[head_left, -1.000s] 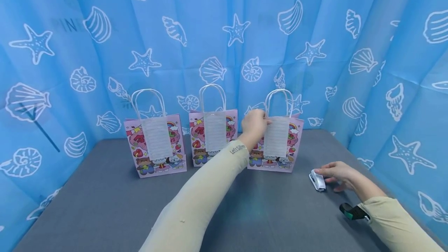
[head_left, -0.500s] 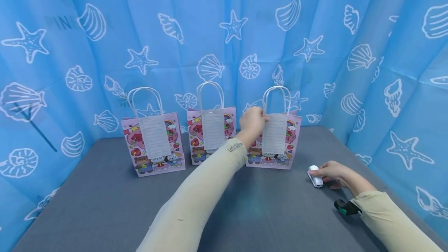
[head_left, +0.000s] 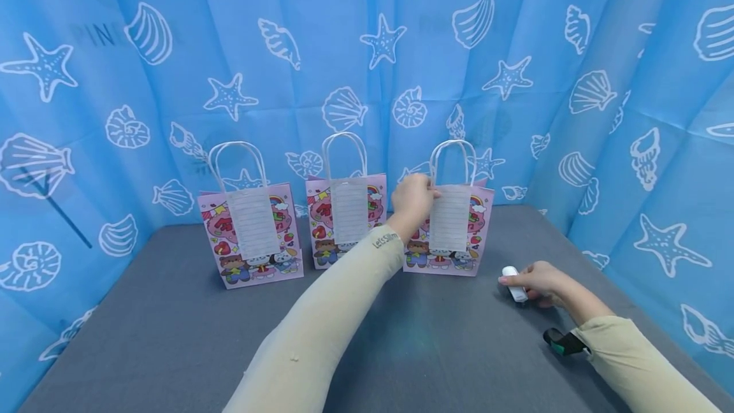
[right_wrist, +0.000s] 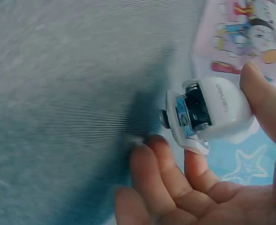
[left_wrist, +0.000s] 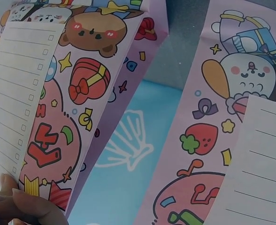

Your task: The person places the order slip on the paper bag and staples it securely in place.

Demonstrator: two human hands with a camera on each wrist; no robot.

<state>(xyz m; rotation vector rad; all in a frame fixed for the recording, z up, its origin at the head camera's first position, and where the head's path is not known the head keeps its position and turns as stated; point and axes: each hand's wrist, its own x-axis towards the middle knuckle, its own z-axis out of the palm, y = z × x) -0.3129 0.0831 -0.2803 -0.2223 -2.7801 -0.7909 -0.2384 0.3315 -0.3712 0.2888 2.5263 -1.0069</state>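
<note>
A pink cartoon gift bag with white handles stands at the right of the row. A lined paper sheet lies flat against its front, under the handle. My left hand pinches that sheet at the bag's top left edge; the left wrist view shows thumb and finger at the sheet's corner. Off to the right, my right hand holds a small white stapler close over the table. In the right wrist view, the thumb lies on the stapler's top and fingers are beneath, its metal mouth showing.
Two matching bags, the middle bag and the left bag, stand alongside, each bearing a similar lined sheet. A blue shell-patterned curtain hangs right behind them. The grey table extends in front.
My right hand has taken the stapler into its grip and moved it slightly left, turning it. The left hand stays at the right bag's edge. The head view has shifted slightly.
</note>
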